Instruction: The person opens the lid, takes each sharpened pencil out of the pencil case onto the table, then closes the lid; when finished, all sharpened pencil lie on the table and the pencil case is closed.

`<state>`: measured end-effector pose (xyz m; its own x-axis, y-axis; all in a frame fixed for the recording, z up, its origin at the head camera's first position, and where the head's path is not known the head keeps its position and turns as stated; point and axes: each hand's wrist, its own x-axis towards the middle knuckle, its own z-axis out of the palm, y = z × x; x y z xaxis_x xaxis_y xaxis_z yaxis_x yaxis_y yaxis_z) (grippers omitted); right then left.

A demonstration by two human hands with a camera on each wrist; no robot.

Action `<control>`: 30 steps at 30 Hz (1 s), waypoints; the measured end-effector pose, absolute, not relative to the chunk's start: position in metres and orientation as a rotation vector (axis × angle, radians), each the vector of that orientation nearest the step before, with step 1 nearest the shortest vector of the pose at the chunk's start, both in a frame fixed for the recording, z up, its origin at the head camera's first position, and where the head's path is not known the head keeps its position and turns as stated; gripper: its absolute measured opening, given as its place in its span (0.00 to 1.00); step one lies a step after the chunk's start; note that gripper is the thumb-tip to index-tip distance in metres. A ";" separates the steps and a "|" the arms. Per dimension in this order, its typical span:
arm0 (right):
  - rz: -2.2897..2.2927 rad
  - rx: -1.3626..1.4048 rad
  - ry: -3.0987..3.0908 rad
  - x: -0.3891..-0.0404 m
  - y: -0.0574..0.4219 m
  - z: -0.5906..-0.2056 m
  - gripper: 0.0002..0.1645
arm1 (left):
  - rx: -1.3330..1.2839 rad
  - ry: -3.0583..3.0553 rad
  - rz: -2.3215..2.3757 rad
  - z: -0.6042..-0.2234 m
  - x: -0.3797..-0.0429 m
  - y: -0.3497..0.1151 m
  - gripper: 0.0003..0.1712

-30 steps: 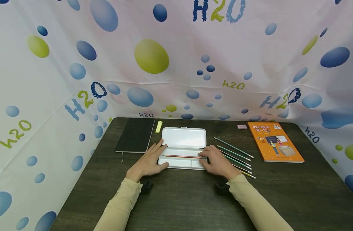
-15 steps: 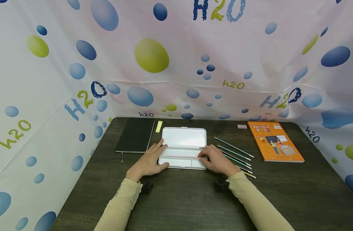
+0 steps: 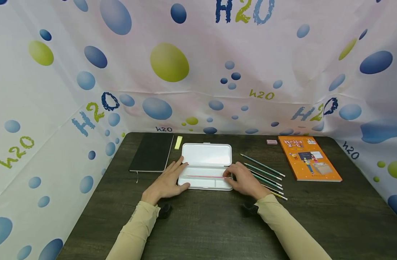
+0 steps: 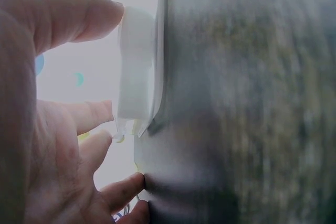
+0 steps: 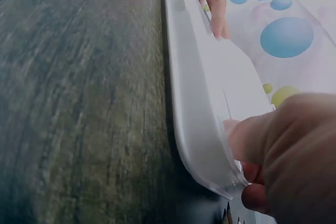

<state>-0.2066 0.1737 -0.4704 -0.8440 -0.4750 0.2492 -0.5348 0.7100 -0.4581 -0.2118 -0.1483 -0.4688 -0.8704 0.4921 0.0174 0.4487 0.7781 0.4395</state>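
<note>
A white pencil case [image 3: 206,154] lies on the table with its lid raised toward the back. Inside its tray is a thin red pencil [image 3: 201,176], lying lengthwise. My left hand [image 3: 166,180] rests against the case's left end, fingers spread and fairly straight; in the left wrist view its thumb [image 4: 79,14] touches the case's edge. At the right end my right hand [image 3: 244,180] pinches the pencil's right end between thumb and curled fingers. The right wrist view shows that thumb [image 5: 247,135] inside the case rim; the fingertips are partly hidden.
Several pencils [image 3: 265,164] lie slanted right of the case, some partly under the right hand. Behind are a black notebook [image 3: 153,151], a yellow strip [image 3: 178,142], a pink eraser [image 3: 271,142] and an orange book [image 3: 309,159]. A patterned curtain [image 3: 198,72] stands behind the table.
The right hand's fingers have drawn in and curled at the pencil's end, and the pencil now looks thinner and redder. The left hand and case have stayed in place.
</note>
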 end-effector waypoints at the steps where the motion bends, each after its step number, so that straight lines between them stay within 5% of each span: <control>1: 0.809 0.826 -2.798 -0.207 0.174 -0.471 0.02 | 0.762 2.869 0.671 -0.469 -0.212 -0.148 0.45; 30: 1.056 0.661 -2.608 -0.197 0.201 -0.473 0.06 | 0.777 2.873 0.668 -0.468 -0.211 -0.149 0.45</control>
<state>-0.1965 0.2013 -0.4734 -0.8658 -0.3153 0.3886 -0.4969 0.6345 -0.5921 -0.2113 -0.1494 -0.4678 -0.8663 0.4989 0.0256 0.4590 0.7747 0.4350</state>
